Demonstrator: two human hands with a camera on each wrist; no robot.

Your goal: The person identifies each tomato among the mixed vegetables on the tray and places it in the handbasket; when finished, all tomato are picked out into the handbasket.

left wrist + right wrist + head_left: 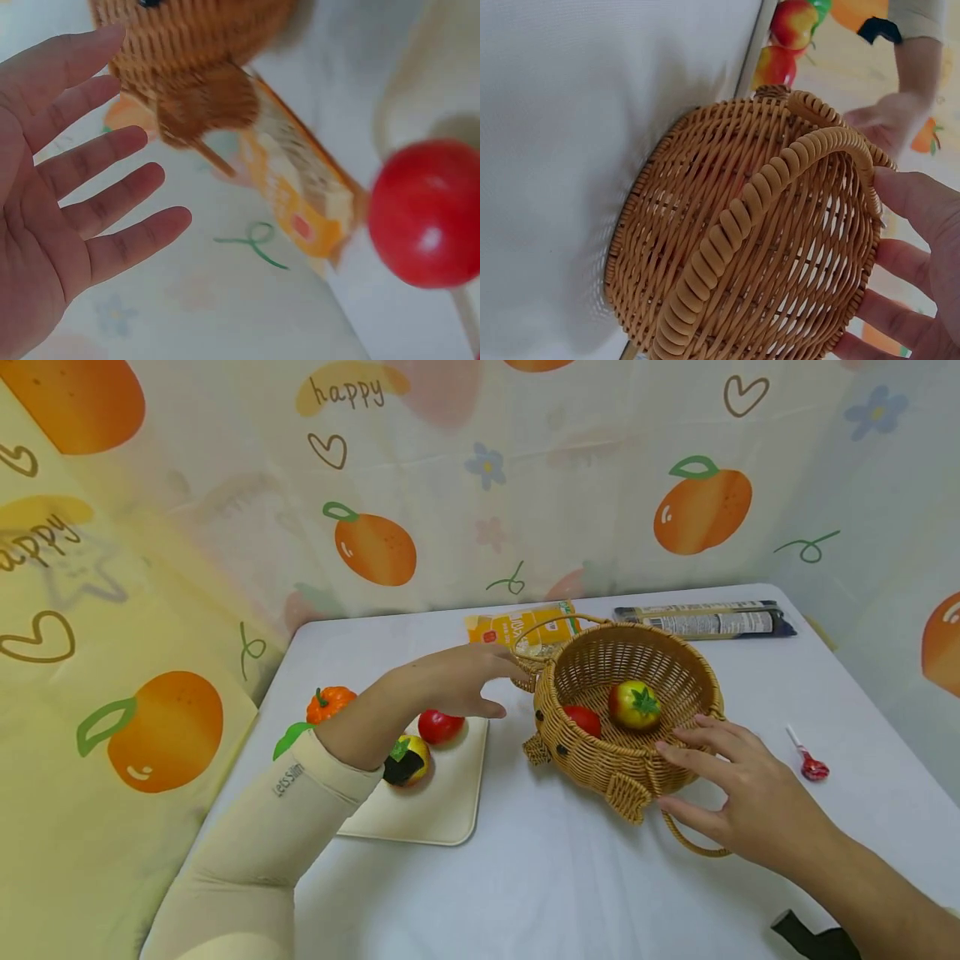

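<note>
A woven wicker basket (600, 768) with handles and small black eyes stands on the white table. Inside it lie a red fruit (583, 720) and a red-yellow fruit with a green leafy top (634, 706). At the basket's left side hovers my left hand (465, 681), fingers extended and apart from the wicker; its bare palm (37, 217) shows in the left wrist view. My right hand (757, 793) is at the near right rim, fingers spread and fingertips touching it. In the right wrist view, the thumb (911, 199) lies by the rim and handle.
Left of the basket, a cream tray (453, 822) bears a red fruit (441, 725) and a red-yellow one (416, 752), partly hidden. Beyond them sits an orange pumpkin (330, 700). A yellow packet (525, 625) and a dark long packet (705, 620) lie behind; a lollipop (813, 766) lies right.
</note>
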